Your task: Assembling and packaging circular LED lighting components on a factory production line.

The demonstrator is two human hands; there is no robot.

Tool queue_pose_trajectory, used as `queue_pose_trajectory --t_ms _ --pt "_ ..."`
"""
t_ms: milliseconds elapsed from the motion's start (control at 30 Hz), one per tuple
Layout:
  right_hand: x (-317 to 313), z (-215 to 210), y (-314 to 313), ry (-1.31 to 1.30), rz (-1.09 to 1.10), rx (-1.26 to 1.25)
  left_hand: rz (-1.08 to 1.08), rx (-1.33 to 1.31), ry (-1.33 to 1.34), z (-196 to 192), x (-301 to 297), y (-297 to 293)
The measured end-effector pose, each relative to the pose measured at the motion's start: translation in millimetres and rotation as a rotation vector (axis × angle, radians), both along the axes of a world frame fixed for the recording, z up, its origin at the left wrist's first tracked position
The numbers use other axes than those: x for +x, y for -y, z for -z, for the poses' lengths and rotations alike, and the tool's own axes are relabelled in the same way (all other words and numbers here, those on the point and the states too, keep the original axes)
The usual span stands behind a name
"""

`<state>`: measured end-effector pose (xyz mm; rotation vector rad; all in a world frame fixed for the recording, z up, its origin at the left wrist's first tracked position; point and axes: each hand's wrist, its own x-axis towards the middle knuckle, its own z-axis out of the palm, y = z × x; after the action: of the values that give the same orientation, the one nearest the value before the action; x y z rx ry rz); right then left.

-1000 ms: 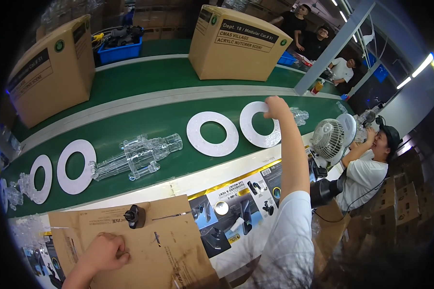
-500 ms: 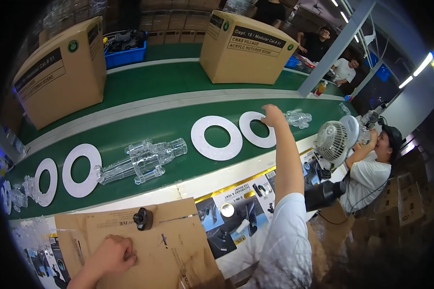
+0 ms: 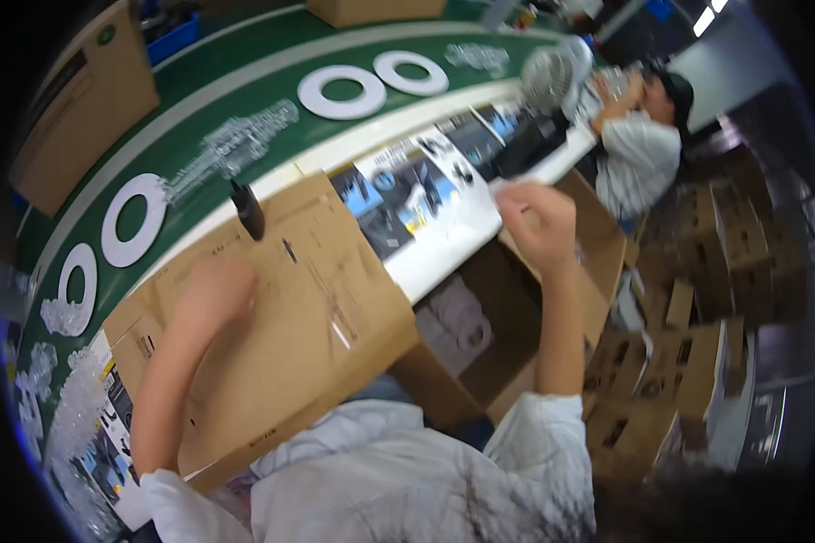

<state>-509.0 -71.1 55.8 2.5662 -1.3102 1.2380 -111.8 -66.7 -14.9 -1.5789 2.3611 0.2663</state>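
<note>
Cardboard sheet [image 3: 308, 299] lies flat on the bench edge, my left hand [image 3: 219, 282] pressed palm-down on it, gripping nothing. My right hand [image 3: 536, 217] hangs above the open carton [image 3: 480, 353], fingers curled; can't tell if it holds anything. White rings [image 3: 342, 92] sit on the green belt [image 3: 199, 118] beyond.

Green conveyor belt [image 3: 244, 100], stacked cardboard boxes [image 3: 661, 380], small desk fan [image 3: 548, 77]

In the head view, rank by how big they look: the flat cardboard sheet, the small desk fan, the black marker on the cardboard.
1. Flat brown cardboard sheet, largest by far.
2. Small white desk fan; it sits farther away, so it may look undersized.
3. Black marker, smallest.
</note>
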Motion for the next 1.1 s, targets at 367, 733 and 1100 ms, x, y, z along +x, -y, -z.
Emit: queue_pose_trajectory --t_ms 367,733,1100 --pt "-67 409 -410 0.194 1.192 1.232 0.855 -0.183 -0.185 0 -232 -43" --pt "-65 426 -400 0.307 1.270 1.176 1.004 -0.069 -0.025 62 -316 -73" --pt "-83 425 -366 0.262 1.251 1.305 1.120 -0.074 0.055 44 -259 -40"
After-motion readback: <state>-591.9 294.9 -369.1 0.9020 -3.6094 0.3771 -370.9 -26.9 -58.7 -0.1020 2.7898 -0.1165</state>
